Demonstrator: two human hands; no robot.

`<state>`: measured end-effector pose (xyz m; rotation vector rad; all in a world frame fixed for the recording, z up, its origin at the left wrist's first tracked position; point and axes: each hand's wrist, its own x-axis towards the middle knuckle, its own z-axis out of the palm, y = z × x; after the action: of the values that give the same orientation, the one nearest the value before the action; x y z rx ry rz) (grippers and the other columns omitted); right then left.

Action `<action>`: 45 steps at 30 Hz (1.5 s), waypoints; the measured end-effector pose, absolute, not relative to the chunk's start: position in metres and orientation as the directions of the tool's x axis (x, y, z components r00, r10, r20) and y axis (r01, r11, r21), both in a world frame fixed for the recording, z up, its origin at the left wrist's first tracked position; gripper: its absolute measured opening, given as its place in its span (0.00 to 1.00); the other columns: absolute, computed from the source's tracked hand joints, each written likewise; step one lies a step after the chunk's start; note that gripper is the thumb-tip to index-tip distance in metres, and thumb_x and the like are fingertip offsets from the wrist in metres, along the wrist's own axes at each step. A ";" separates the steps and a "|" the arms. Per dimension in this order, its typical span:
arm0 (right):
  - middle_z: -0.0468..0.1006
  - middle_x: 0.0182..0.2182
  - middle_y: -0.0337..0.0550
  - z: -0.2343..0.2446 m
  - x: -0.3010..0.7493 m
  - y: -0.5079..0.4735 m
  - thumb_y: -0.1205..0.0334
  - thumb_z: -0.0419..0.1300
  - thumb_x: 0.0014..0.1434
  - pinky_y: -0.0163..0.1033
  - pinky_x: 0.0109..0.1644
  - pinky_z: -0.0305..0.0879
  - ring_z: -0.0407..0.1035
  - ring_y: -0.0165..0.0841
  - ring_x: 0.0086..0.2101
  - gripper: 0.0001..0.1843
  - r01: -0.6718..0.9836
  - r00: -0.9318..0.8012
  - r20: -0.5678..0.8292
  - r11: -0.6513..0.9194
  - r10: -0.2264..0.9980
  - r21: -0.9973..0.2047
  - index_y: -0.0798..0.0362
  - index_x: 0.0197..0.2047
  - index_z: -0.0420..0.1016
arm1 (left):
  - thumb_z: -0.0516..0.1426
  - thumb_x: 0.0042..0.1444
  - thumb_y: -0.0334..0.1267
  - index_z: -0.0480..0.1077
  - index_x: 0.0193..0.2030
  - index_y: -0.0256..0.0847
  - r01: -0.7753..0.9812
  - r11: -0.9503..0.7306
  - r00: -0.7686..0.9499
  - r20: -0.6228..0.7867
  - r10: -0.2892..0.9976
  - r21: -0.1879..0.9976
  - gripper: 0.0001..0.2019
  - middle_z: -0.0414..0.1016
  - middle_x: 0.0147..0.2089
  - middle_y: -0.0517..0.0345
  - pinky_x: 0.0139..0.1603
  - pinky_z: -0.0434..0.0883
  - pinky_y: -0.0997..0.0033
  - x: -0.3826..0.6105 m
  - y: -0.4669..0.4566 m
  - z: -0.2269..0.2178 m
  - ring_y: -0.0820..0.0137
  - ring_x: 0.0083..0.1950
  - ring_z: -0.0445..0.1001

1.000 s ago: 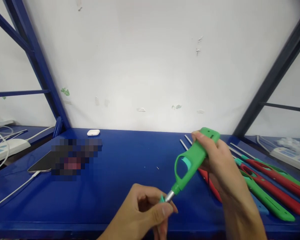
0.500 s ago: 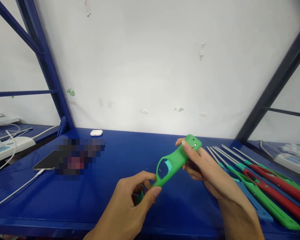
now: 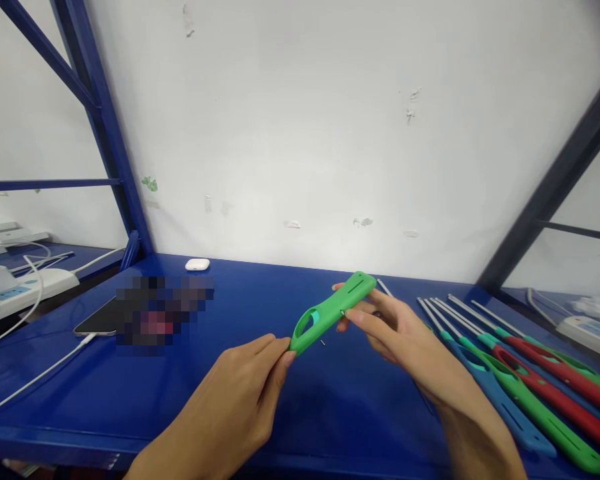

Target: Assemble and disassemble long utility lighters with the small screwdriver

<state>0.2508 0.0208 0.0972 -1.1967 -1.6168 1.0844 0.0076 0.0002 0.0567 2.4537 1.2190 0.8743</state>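
A green gas lighter (image 3: pixel 333 311), with an oval opening and a turquoise trigger inside it, is held tilted above the blue tabletop. My left hand (image 3: pixel 245 380) pinches its lower, narrow end between thumb and fingers, hiding whatever lies beyond that end. At the upper end, my right hand (image 3: pixel 395 327) has its fingers partly behind the handle and a fingertip on its side edge. That fingertip meets a small metal piece (image 3: pixel 343 312) at the edge. Another tiny metal bit (image 3: pixel 323 343) lies on the table below the lighter. Behind my right hand a thin metal rod (image 3: pixel 384 287) sticks out.
Several lighters in red, green and blue (image 3: pixel 540 380) lie side by side at the right. Left are a phone (image 3: pixel 97 319) on a white cable and a white earbud case (image 3: pixel 197 265). Power strips (image 3: pixel 35 287) and blue frame posts (image 3: pixel 105 120) flank the table.
The lighter has moved left and turned, now showing a slotted face. My right fingers have shifted from gripping across its wide end to its side edge. My left hand has closed more tightly.
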 end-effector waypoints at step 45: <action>0.70 0.47 0.40 0.073 0.249 0.036 0.58 0.73 0.62 0.38 0.28 0.62 0.61 0.26 0.23 0.24 0.793 -0.410 0.551 0.582 0.727 -0.179 0.34 0.60 0.78 | 0.57 0.67 0.56 0.77 0.32 0.38 0.137 0.139 0.455 -0.187 0.870 0.981 0.22 0.62 0.19 0.67 0.13 0.54 0.83 -0.010 0.025 0.067 0.79 0.16 0.55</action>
<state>0.2491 0.0363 0.0732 -1.2049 -2.2253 -0.1467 -0.0098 0.0247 0.0667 1.3464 0.9885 0.6799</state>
